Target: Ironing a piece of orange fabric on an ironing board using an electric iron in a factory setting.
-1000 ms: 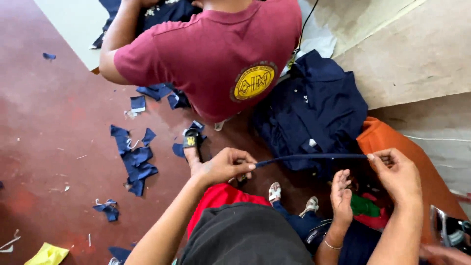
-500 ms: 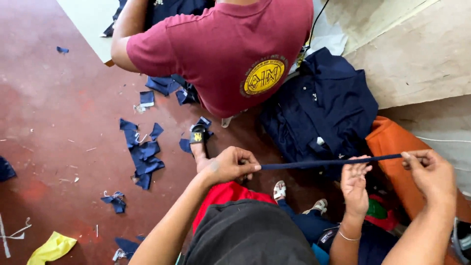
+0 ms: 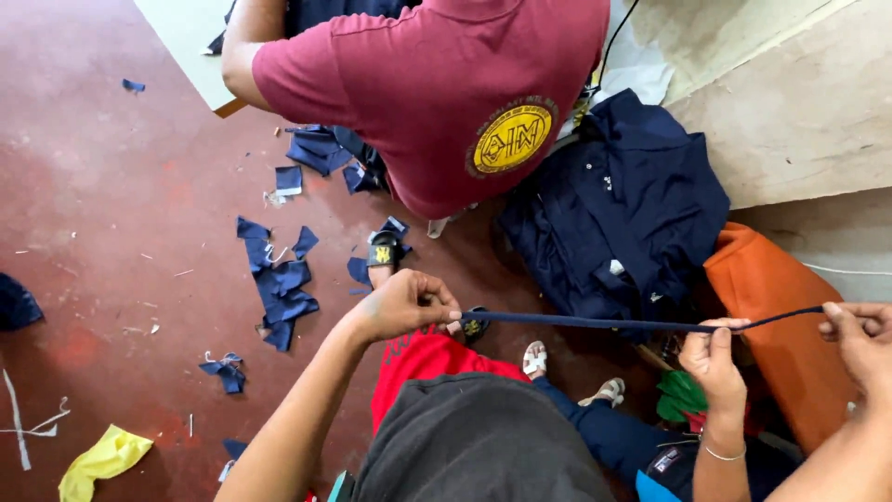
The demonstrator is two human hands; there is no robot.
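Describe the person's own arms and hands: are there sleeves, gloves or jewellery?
Both forearms are bare, with no sleeve in view. The left hand and right hand wear no gloves, and no ring or watch shows. The thin bracelet is on another person's wrist.

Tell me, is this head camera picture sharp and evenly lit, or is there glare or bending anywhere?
Head view: mostly sharp, and the dark blue strip stretched between the left hand and right hand reads crisply. Soft daylight, with a pale sheen on the red floor at upper left. The navy garments go nearly black in their folds. The wide lens bends the edges slightly.
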